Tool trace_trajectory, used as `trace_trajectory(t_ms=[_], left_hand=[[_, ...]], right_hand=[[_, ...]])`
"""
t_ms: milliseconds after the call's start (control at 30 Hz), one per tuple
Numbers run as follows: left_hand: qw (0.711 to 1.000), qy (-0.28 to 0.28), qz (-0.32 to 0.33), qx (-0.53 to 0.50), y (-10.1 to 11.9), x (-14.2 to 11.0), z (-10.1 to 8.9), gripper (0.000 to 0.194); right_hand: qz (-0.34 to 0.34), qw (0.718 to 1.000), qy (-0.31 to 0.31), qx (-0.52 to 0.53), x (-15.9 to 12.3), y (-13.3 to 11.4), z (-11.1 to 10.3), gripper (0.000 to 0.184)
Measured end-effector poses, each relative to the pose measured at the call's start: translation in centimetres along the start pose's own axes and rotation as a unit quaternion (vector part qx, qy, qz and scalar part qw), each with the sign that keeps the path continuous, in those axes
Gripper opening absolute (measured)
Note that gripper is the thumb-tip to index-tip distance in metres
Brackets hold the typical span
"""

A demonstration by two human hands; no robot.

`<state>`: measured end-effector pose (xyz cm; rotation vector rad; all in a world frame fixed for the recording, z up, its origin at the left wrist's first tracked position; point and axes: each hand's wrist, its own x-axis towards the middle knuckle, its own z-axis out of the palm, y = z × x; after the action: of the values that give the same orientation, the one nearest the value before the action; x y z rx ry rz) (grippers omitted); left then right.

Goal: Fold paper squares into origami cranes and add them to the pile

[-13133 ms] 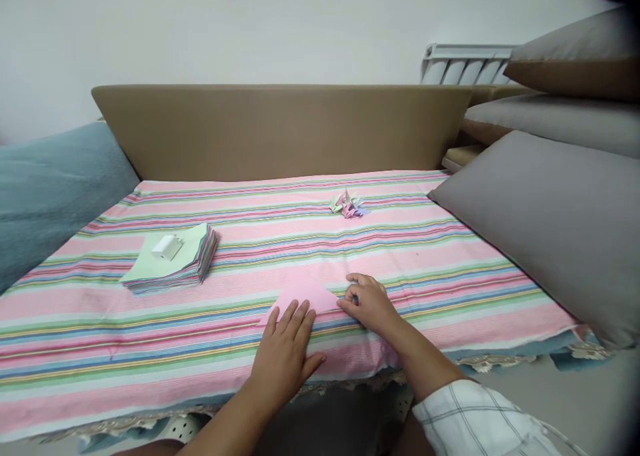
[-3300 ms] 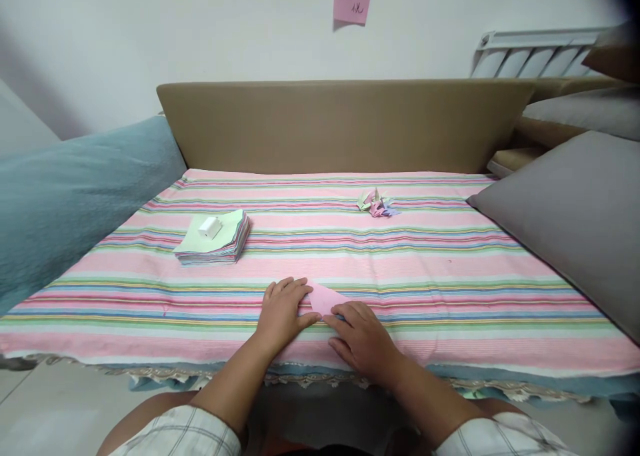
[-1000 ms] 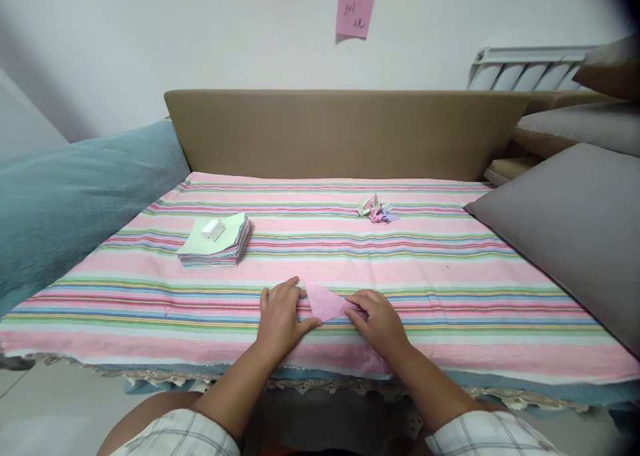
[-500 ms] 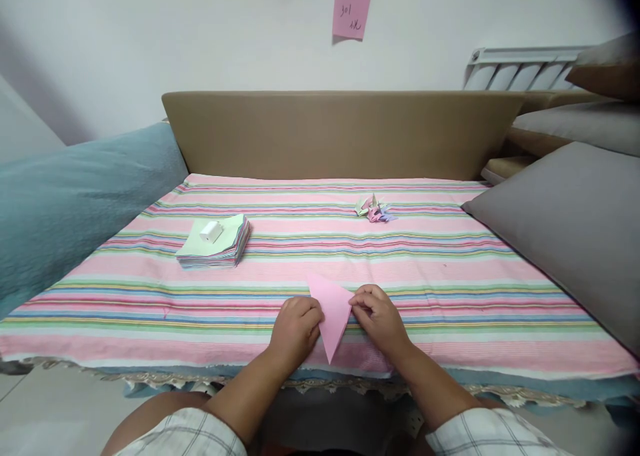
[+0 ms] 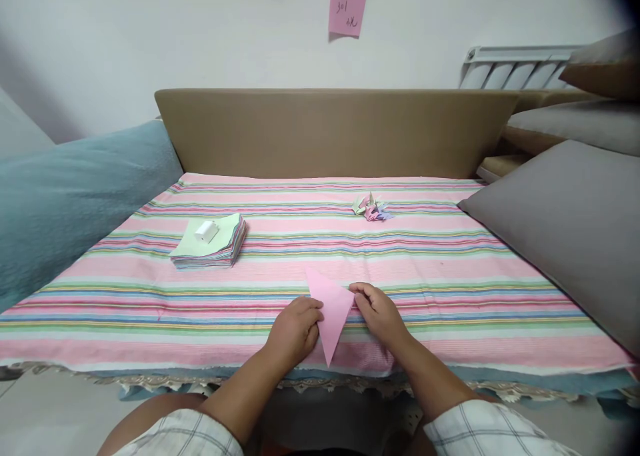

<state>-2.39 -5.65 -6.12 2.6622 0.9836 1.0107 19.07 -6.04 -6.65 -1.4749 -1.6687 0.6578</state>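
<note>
Paper triangle [image 5: 334,313], pink, is tapering nearward over striped cloth [image 5: 300,239]; left hand [image 5: 295,333] is grasping its left edge, right hand [image 5: 379,313] is pinching its right corner.

On the pink note [image 5: 348,7] fixed to the wall [image 5: 225,36], the number "301" can be read — handwritten in dark strokes. Below it, slightly to the right, a second short line is written; its characters — small and loosely drawn — cannot be made out with certainty.
</note>
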Motion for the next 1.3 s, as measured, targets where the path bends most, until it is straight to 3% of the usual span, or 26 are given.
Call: trace_trajectory(t_ms=[167,333,467,600,1000,1133,1300], left_hand=[[0.998,-0.017,-0.051,-0.013,0.7,0.5,-0.2,0.008],[0.992,-0.040,-0.116,0.012,1.5,0.8,0.2,0.046],[0.991,-0.031,-0.125,0.026,1.9,0.8,0.9,0.054],[0.992,-0.026,-0.118,0.034,2.0,0.7,1.2,0.048],[0.995,-0.030,-0.074,0.066,2.5,1.0,0.3,0.004],[0.996,-0.002,-0.081,0.034,2.4,0.8,0.2,0.010],[0.991,0.025,-0.134,0.006,2.1,0.4,-1.2,0.011]], right_hand=[[0.035,0.997,-0.007,0.072,0.2,0.5,0.3,0.030],[0.017,0.999,0.014,0.035,0.1,0.5,0.6,0.032],[-0.001,0.999,0.026,0.026,0.1,0.2,0.7,0.031],[0.009,0.998,0.021,0.054,0.1,0.1,0.6,0.030],[0.002,0.993,0.046,0.112,-0.6,0.5,1.0,0.029],[-0.012,0.997,0.023,0.072,-0.7,0.4,1.0,0.031],[-0.095,0.994,-0.012,-0.050,-0.6,-0.4,0.4,0.020]])
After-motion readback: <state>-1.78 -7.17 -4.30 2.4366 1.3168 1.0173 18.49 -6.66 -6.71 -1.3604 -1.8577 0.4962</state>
